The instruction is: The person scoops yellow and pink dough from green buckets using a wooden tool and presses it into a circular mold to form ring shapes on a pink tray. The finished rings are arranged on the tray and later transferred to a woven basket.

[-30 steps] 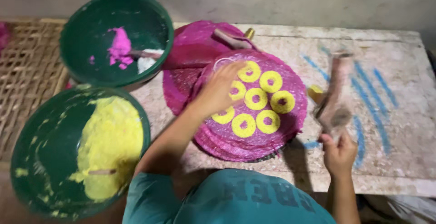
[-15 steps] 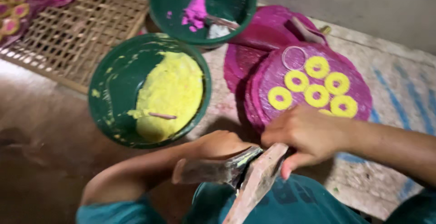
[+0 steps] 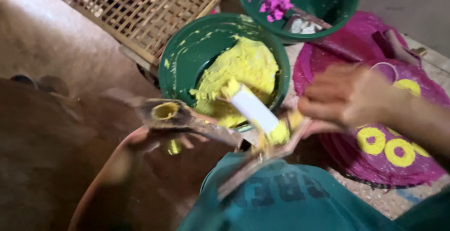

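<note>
Left hand (image 3: 154,135) grips a wooden ring mould (image 3: 171,114); right hand (image 3: 347,97) pinches a white scraper (image 3: 253,109) near the yellow-paste bowl (image 3: 187,55). Pack paste evenly.

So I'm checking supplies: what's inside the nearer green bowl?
The green bowl holds a mound of yellow paste with a white spatula over it; the paste covers the bottom.

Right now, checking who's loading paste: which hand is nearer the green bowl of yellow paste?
Left. The left hand sits just below the green bowl; the right hand is off to its right.
</note>
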